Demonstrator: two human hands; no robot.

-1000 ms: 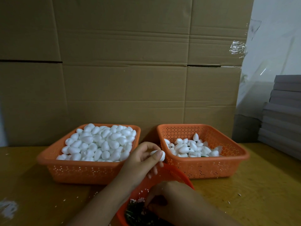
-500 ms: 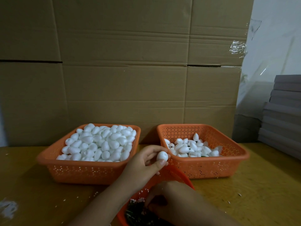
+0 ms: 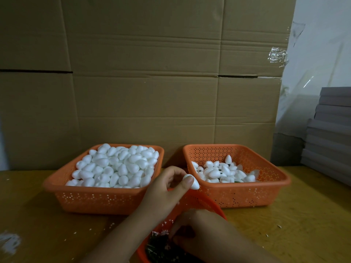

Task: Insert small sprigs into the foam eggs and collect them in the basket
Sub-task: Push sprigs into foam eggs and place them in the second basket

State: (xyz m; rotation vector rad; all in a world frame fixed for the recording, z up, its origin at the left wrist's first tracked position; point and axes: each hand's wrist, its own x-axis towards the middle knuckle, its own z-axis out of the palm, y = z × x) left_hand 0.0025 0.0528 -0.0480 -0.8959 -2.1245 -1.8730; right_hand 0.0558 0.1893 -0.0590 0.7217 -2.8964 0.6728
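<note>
— What am I seeing of the left hand from here?

— I am watching the left hand (image 3: pixel 167 188) hovering between the two square baskets, above the far rim of the round orange bowl (image 3: pixel 207 203). Its grip is pinching one foam egg (image 3: pixel 192 184): the thumb is lying across the near side of the egg and the curled fingers are backing it from behind. The egg is sticking out to the right of the thumb tip, its narrow end pointing down and right, just beside the near left corner of the right basket (image 3: pixel 269 192) but not over its rim.

— And the right hand?

— The right hand (image 3: pixel 199 230) is reaching down into the round bowl, fingers curled among the dark green sprigs (image 3: pixel 157 249). I cannot tell whether that grip is closing on a sprig; the fingertips are sitting in shadow.

— Where are the rest of the eggs?

— I am seeing the left basket (image 3: pixel 98 198) heaped with plain white eggs (image 3: pixel 115 166). The right basket is holding a smaller pile (image 3: pixel 220 171) against its left side, with bits of green showing between a few of them. Both baskets are sitting on the yellow bench (image 3: pixel 303 224), which is carrying white crumbs, with a cardboard wall (image 3: pixel 148 82) standing behind.
</note>
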